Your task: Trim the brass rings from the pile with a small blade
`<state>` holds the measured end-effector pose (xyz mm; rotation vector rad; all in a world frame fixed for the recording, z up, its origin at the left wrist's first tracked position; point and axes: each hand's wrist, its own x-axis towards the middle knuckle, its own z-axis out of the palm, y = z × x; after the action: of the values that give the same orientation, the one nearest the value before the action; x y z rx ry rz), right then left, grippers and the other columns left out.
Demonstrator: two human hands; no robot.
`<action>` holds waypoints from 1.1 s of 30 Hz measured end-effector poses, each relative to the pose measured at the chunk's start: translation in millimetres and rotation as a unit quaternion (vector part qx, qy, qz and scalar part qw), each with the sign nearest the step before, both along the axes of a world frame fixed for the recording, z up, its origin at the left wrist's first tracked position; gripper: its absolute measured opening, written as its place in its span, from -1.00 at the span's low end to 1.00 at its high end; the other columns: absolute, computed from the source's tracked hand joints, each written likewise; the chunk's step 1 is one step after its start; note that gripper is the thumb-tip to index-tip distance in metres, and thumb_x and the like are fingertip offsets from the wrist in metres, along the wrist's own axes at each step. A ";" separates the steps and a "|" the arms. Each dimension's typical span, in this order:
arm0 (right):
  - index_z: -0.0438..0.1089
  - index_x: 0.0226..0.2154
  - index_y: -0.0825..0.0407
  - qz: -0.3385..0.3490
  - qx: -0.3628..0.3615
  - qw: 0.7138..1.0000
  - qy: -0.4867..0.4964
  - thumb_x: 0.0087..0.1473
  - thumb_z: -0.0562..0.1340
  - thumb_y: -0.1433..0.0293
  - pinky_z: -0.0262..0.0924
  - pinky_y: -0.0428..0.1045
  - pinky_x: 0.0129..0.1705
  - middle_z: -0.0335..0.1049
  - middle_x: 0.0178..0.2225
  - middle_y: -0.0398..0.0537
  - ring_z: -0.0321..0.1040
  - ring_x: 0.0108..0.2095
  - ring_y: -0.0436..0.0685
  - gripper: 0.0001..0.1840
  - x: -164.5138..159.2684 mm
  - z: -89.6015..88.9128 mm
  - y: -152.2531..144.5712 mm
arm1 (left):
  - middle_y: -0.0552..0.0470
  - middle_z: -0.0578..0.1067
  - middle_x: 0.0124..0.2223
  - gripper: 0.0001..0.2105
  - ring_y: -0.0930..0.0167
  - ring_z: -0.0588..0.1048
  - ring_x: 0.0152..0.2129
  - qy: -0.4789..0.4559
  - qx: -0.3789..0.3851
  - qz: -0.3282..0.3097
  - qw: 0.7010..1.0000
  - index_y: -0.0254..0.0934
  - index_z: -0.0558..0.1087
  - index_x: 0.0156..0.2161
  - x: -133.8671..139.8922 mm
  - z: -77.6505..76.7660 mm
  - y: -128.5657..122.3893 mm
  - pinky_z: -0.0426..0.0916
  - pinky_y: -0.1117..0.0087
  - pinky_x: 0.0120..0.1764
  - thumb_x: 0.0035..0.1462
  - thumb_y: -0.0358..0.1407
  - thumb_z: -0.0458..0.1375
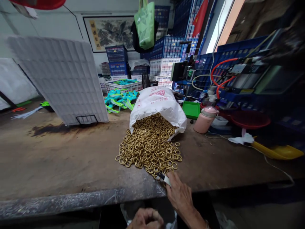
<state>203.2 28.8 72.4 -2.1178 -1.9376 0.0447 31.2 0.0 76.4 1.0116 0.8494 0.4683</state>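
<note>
Brass-coloured rings (149, 149) spill in a heap from the mouth of a white woven sack (158, 101) lying on the workbench. At the heap's near edge, my right hand (179, 192) grips a small hand tool (164, 178) with a pale handle and a dark, narrow tip. The tip is among the nearest rings; its exact kind cannot be made out. Lower down, in front of the bench edge, my left hand (146, 218) has its fingers curled in. Whatever they hold, if anything, is hidden. A whitish bag (126, 212) shows partly below the hands.
A white ribbed panel (64, 79) stands at the left on a wire holder (87, 120). Behind the sack lie blue and green plastic parts (121, 98). At the right are a pink bottle (205, 119), a green tray (191, 110), a yellow scoop (277, 151) and machinery with red hoses (220, 63).
</note>
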 end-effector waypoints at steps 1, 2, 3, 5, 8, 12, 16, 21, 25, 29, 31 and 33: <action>0.22 -0.32 -0.03 0.003 0.007 1.000 0.011 -0.04 0.05 0.51 -0.11 -0.10 -0.55 0.35 -0.34 -0.12 0.32 -0.50 0.03 -0.81 1.0 -0.6 0.2 | 0.06 0.37 -0.55 -0.66 0.51 0.31 -0.62 -0.001 0.003 0.017 1.000 -0.33 0.44 -0.47 1.8 6.7 0.5 0.20 0.48 -0.49 -0.19 -0.03 0.20; 0.22 -0.33 -0.02 0.008 0.014 1.000 0.026 -0.03 0.03 0.51 -0.10 -0.10 -0.55 0.36 -0.38 -0.11 0.32 -0.50 0.04 -0.82 1.9 -0.8 0.4 | 0.06 0.37 -0.53 -0.67 0.51 0.31 -0.63 0.002 0.011 0.044 0.999 -0.33 0.42 -0.43 3.6 12.2 1.6 0.21 0.48 -0.51 -0.18 -0.05 0.19; 0.21 -0.34 0.00 0.018 0.018 0.999 0.047 -0.03 0.02 0.51 -0.08 -0.10 -0.54 0.36 -0.42 -0.11 0.32 -0.51 0.05 -0.83 2.6 -0.6 0.3 | 0.06 0.37 -0.51 -0.67 0.50 0.32 -0.64 0.008 0.019 0.071 0.997 -0.33 0.39 -0.37 5.2 16.4 3.3 0.22 0.49 -0.54 -0.15 -0.07 0.17; 0.19 -0.34 0.01 0.053 0.020 0.993 0.100 -0.04 -0.01 0.52 -0.04 -0.10 -0.53 0.35 -0.52 -0.13 0.32 -0.53 0.06 -0.82 2.2 1.3 -1.2 | 0.10 0.34 -0.53 -0.64 0.52 0.27 -0.71 0.058 0.036 0.134 0.989 -0.31 0.33 -0.25 7.6 21.0 8.0 0.17 0.52 -0.66 -0.09 -0.07 0.11; 0.19 -0.34 0.01 0.134 0.018 0.974 0.183 -0.07 -0.04 0.54 0.03 -0.11 -0.49 0.34 -0.55 -0.15 0.31 -0.53 0.04 -0.78 -5.4 7.5 -7.8 | 0.16 0.30 -0.56 -0.58 0.55 0.21 -0.76 0.098 0.085 0.186 0.974 -0.32 0.26 -0.12 7.6 22.6 15.8 0.10 0.55 -0.71 -0.03 -0.08 0.06; 0.19 -0.39 0.00 0.211 -0.009 0.943 0.257 -0.06 -0.04 0.54 0.07 -0.14 -0.46 0.31 -0.53 -0.16 0.29 -0.51 0.00 -0.81 -24.2 15.8 -16.4 | 0.16 0.28 -0.59 -0.70 0.56 0.21 -0.70 0.051 0.108 0.180 0.976 -0.35 0.35 -0.31 2.2 24.5 22.3 0.12 0.55 -0.62 -0.04 -0.12 0.10; 0.21 -0.41 0.00 0.201 -0.030 0.921 0.334 0.00 0.01 0.45 0.09 -0.15 -0.43 0.30 -0.51 -0.19 0.27 -0.49 -0.02 -0.90 -39.7 18.6 -13.8 | 0.17 0.24 -0.63 -0.74 0.58 0.16 -0.70 0.029 0.075 0.215 0.973 -0.33 0.29 -0.56 -5.5 26.0 23.4 0.08 0.57 -0.61 -0.07 -0.15 0.14; 0.21 -0.39 0.01 0.175 -0.036 0.906 0.383 0.07 0.00 0.33 0.11 -0.15 -0.43 0.28 -0.52 -0.19 0.24 -0.50 -0.03 -0.86 -47.6 11.7 -7.6 | 0.20 0.18 -0.71 -0.68 0.59 0.09 -0.79 0.047 0.037 0.192 0.980 -0.31 0.28 -0.56 -15.3 23.5 20.8 0.01 0.57 -0.69 0.02 -0.08 0.05; 0.22 -0.37 0.01 0.190 -0.049 0.905 0.377 0.06 0.01 0.33 0.08 -0.13 -0.42 0.26 -0.53 -0.20 0.21 -0.50 -0.02 -0.87 -48.9 8.2 -8.3 | 0.20 0.18 -0.68 -0.70 0.61 0.07 -0.79 0.018 0.040 0.181 0.982 -0.31 0.26 -0.55 -18.6 20.7 19.4 -0.02 0.57 -0.71 0.00 -0.09 0.08; 0.23 -0.44 0.02 0.158 -0.083 0.891 0.417 0.05 0.02 0.27 0.06 -0.13 -0.44 0.22 -0.55 -0.21 0.16 -0.51 -0.03 -0.82 -52.2 12.9 -5.4 | 0.21 0.16 -0.66 -0.73 0.60 0.08 -0.74 0.039 0.075 0.208 0.974 -0.30 0.24 -0.56 -19.0 19.9 17.7 0.03 0.57 -0.66 0.00 -0.16 0.09; 0.22 -0.50 0.03 0.130 -0.116 0.873 0.456 0.03 0.03 0.20 0.05 -0.13 -0.47 0.19 -0.58 -0.22 0.13 -0.53 -0.03 -0.75 -54.9 14.4 -2.7 | 0.17 0.22 -0.62 -0.76 0.57 0.17 -0.68 0.057 0.126 0.237 0.961 -0.31 0.27 -0.56 -19.1 20.5 16.3 0.11 0.56 -0.59 0.01 -0.21 0.09; 0.19 -0.56 0.03 0.111 -0.164 0.839 0.507 0.02 0.03 0.12 0.01 -0.14 -0.54 0.14 -0.63 -0.23 0.09 -0.59 -0.06 -0.66 -58.1 14.1 -1.3 | 0.14 0.30 -0.58 -0.79 0.53 0.25 -0.61 0.066 0.183 0.259 0.946 -0.32 0.30 -0.54 -19.2 21.3 14.9 0.16 0.54 -0.50 0.04 -0.24 0.07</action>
<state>145.1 27.5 86.5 -1.4471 -1.4946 1.3283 12.0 14.9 97.7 1.1630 1.1830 1.0451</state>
